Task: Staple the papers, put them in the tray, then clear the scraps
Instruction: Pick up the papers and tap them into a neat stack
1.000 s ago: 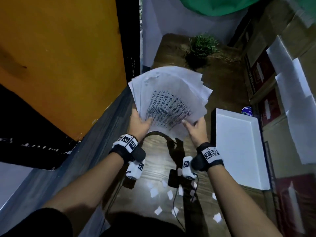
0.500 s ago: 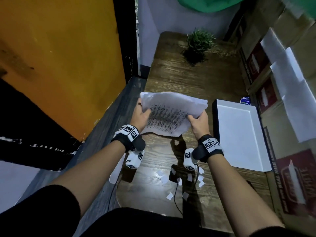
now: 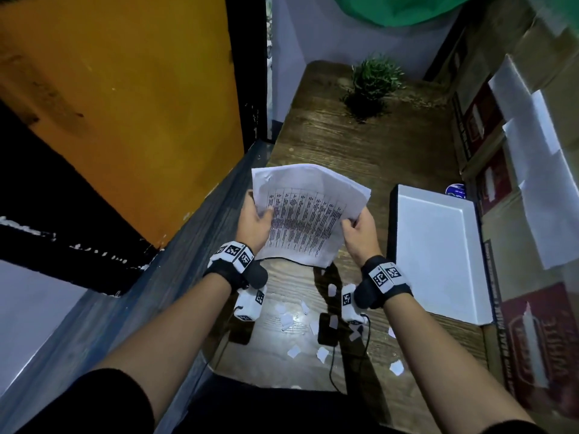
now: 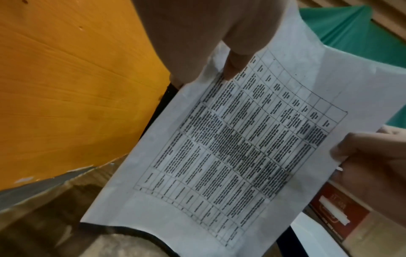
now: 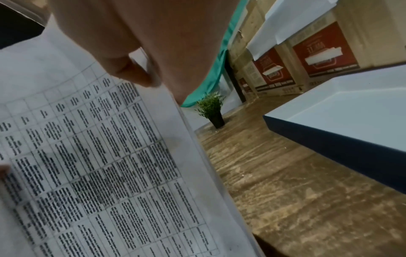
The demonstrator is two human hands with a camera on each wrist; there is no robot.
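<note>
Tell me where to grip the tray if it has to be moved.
Probably take the tray by its raised rim on the long left side, coming from the left where bare table leaves room. Boxes crowd its right and far edges. It lies flat, so fingers can hook over the rim.

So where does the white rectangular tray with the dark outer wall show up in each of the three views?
Head: white rectangular tray with the dark outer wall lies right of centre on the wooden table, beside the right hand.
Left wrist: only a white corner at the bottom right, below the printed sheets.
Right wrist: fills the right side.
Shared landmark: the red-printed cardboard boxes behind it.
</note>
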